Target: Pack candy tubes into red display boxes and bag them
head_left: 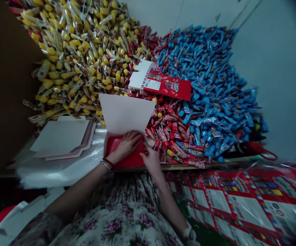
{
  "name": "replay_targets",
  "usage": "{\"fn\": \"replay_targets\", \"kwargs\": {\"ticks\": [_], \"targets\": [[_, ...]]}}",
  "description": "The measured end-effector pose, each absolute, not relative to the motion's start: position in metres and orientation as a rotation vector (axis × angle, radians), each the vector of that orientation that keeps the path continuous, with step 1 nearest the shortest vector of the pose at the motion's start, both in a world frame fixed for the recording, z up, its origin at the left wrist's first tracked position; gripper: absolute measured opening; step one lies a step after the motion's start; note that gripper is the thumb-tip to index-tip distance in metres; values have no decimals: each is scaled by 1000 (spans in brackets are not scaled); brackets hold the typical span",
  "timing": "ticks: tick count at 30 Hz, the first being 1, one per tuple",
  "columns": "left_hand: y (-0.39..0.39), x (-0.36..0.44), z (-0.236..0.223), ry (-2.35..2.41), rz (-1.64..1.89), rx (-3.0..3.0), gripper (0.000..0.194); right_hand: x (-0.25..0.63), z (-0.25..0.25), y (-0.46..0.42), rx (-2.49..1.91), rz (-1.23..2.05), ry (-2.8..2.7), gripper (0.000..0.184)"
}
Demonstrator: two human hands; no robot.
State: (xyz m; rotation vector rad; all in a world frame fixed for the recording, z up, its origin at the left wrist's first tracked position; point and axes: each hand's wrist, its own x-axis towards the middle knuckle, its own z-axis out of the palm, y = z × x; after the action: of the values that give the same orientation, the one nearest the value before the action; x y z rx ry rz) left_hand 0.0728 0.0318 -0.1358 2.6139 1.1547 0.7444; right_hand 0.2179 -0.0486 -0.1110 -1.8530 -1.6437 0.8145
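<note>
My left hand (pixel 125 145) lies with its fingers curled on the red side of a flat cardboard box blank (pixel 124 118), whose white flap stands up behind it. My right hand (pixel 151 161) pinches the blank's right edge near the fold. Both hands rest at the near edge of the work surface, above my lap in a flowered dress.
Heaps of wrapped tubes cover the surface: yellow (pixel 81 51) at the left, red (pixel 170 126) in the middle, blue (pixel 211 78) at the right. Another red printed blank (pixel 163 82) lies on the heaps. A stack of white blanks (pixel 63 136) sits left. Printed sheets (pixel 240 201) lie lower right.
</note>
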Motion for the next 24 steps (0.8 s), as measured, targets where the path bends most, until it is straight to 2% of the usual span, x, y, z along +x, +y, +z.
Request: {"fn": "replay_targets", "kwargs": {"ticks": [3,10,16,19,24], "targets": [[32,73,-139,1138,754,2608,32,226,-119,-50,-1735,906,-1535,51],[31,73,-150,1171,704,2692,34,228,-98,-70,-1654,507,-1798,42],[29,75,-143,1185,533,2744,35,228,-96,-67,-1891,394,-1909,30],[26,76,-141,1188,482,2737,35,219,-107,-61,-2026,356,-1993,31],[19,82,-147,1290,407,2708,32,212,-127,-60,-2073,471,-1977,31]]}}
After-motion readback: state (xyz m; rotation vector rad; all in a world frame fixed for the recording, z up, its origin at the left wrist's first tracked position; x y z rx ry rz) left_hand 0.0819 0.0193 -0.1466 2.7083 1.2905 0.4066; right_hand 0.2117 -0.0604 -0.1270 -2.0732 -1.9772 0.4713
